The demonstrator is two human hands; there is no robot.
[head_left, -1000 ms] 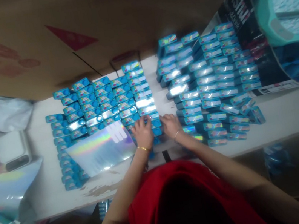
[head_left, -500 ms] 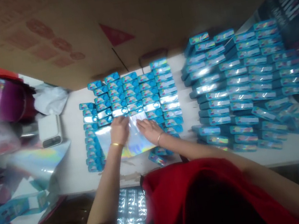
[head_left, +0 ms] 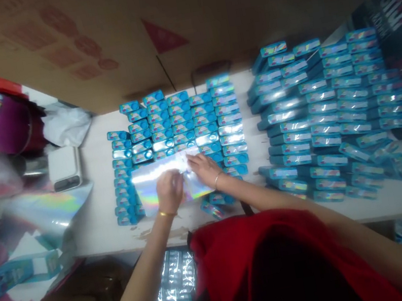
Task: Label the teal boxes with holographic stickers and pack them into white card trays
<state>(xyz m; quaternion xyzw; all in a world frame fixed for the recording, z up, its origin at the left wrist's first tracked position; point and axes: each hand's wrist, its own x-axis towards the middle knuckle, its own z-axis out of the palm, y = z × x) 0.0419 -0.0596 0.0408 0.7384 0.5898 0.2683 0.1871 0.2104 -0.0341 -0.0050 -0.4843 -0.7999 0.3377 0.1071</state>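
A shiny rainbow-silver sheet (head_left: pixel 148 180) lies over the lower part of the rows of small blue packs (head_left: pixel 180 118). Above this sheet my left hand (head_left: pixel 169 190) is closed in a pinch, its fingertips at a small white piece (head_left: pixel 183 161) too blurred to make out fully. What sits between those fingers is hidden. My right hand (head_left: pixel 204 169) rests on the sheet at the right of the white piece, fingers stretched out and touching its edge. Some loose blue packs (head_left: pixel 211 210) lie just below the right hand.
More stacked blue packs (head_left: pixel 323 120) cover the right of the white table (head_left: pixel 100 239). A cardboard box (head_left: pixel 121 40) walls the back. At left are a white device (head_left: pixel 65 168), a plastic bag (head_left: pixel 66 128) and torn packaging (head_left: pixel 37 267). Wrapped packs (head_left: pixel 175 283) sit below the table edge.
My left hand has drawn back toward me, from the top of the white piece into a pinch lower down. My right hand stays beside the white piece. The camera view has shifted slightly.
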